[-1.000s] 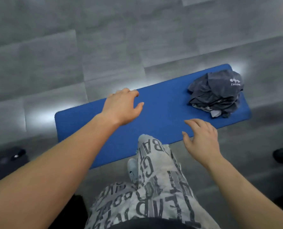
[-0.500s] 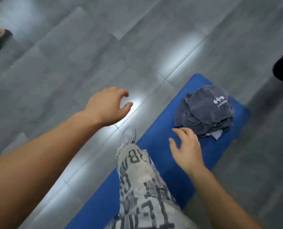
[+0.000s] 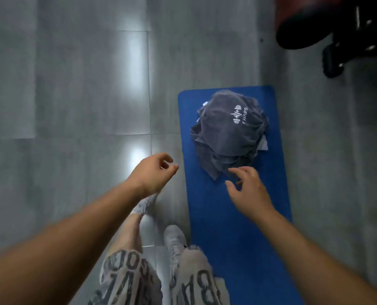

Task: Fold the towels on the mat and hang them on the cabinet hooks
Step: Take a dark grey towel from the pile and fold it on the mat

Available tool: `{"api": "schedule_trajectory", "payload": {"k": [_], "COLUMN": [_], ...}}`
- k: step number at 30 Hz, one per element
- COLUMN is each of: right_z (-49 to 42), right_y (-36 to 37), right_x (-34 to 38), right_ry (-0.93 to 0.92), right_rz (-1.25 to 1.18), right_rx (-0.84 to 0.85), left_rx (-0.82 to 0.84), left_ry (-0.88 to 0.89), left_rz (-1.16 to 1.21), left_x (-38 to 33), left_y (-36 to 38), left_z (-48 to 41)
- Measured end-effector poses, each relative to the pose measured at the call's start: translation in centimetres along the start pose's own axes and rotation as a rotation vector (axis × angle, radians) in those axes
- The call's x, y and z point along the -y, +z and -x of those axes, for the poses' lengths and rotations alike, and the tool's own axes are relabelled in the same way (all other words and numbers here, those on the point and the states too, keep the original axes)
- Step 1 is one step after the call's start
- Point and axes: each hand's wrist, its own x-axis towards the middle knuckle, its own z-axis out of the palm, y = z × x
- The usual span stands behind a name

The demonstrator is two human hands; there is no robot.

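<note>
A crumpled pile of dark grey towels, the top one with a white logo, lies at the far end of a blue mat on the grey floor. My right hand hovers over the mat just in front of the pile, fingers spread and loosely bent, its fingertips at the pile's near edge; it holds nothing. My left hand hangs over the floor to the left of the mat, fingers loosely curled and empty. No cabinet or hooks are in view.
My legs in printed grey shorts and grey shoes stand on the tiles beside the mat's left edge. A dark office chair base with castors sits at the top right. Grey floor tiles spread out to the left.
The view has swung so the mat now runs away from me on the right. My right hand has come up to the towel pile's near edge; my left hand has drawn closer to the mat.
</note>
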Motion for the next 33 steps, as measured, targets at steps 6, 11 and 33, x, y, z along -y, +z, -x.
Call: {"api": "schedule_trajectory", "payload": {"k": [6, 11, 33], "right_z": [-14.5, -25.2, -5.4], "right_y": [5.0, 6.0, -0.6], "right_x": [-4.9, -7.7, -4.3], "right_ry": [0.117, 0.195, 0.198], "right_rz": [-0.042, -0.063, -0.785], "right_rx": [-0.151, -0.257, -0.583], "left_rx": [0.114, 0.107, 0.598], "left_ry": [0.130, 0.342, 0.303], "left_rz": [-0.131, -0.171, 0.574], "left_x": [0.3, -3.2, -13.4], "left_y": [4.6, 7.9, 6.8], "left_z": [-18.3, -32.2, -16.3]}}
